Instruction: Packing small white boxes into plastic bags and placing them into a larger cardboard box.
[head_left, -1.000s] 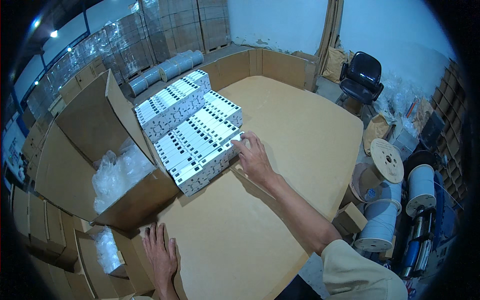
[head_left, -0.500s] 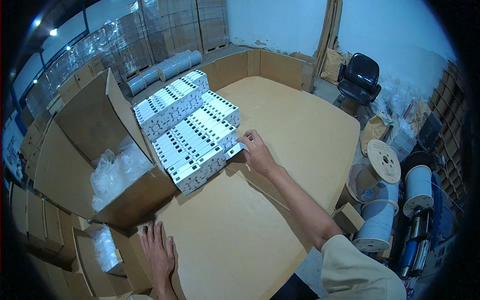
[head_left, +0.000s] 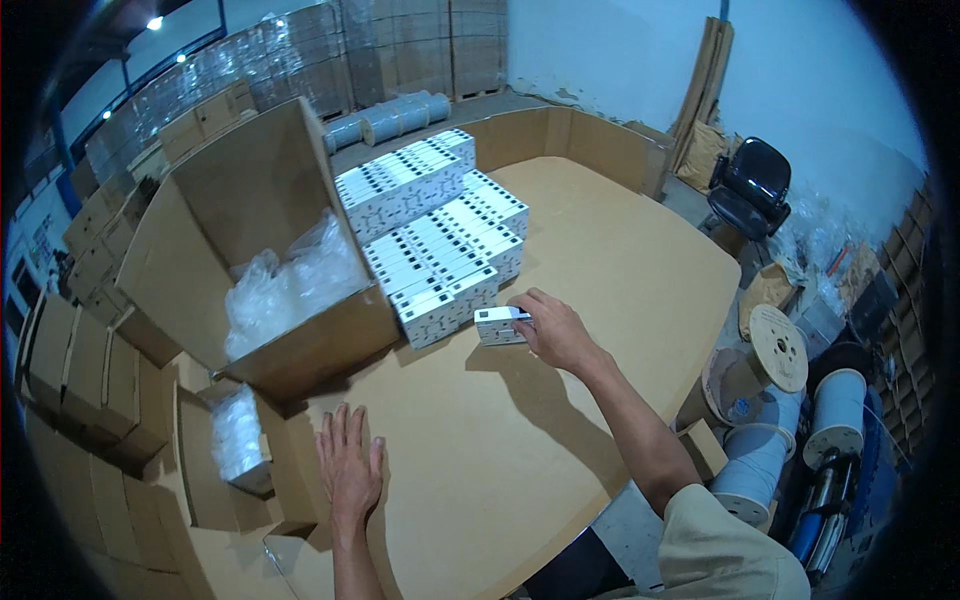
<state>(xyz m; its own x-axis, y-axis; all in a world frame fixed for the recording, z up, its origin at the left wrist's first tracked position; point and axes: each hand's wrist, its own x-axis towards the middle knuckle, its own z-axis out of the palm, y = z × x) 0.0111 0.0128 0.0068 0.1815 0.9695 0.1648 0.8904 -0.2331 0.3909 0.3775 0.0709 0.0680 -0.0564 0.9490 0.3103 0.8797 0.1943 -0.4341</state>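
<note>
My right hand point(head_left: 556, 330) grips a small white box point(head_left: 500, 327) by its right end, holding it just over the cardboard-covered table. To the left of that box rise the stacked rows of matching white boxes point(head_left: 440, 262), printed with dark patterns and lined up in steps. My left hand point(head_left: 351, 466) lies flat on the table, fingers stretched out, holding nothing. Just left of it is a small open carton point(head_left: 290, 470) with a bubble-wrapped bundle point(head_left: 240, 440) inside. The held box's right end is hidden by my fingers.
A large open carton point(head_left: 330, 335) with clear plastic wrap point(head_left: 290, 285) stands left of the stack. Low cardboard walls point(head_left: 590, 143) edge the far table. Beyond the right edge are cable spools point(head_left: 778, 350) and a black chair point(head_left: 750, 190). Closed cartons point(head_left: 75, 365) fill the left side.
My right hand has drawn one white box away from the stack's near right corner, toward me. My left hand still rests on the table. The whole view has shifted.
</note>
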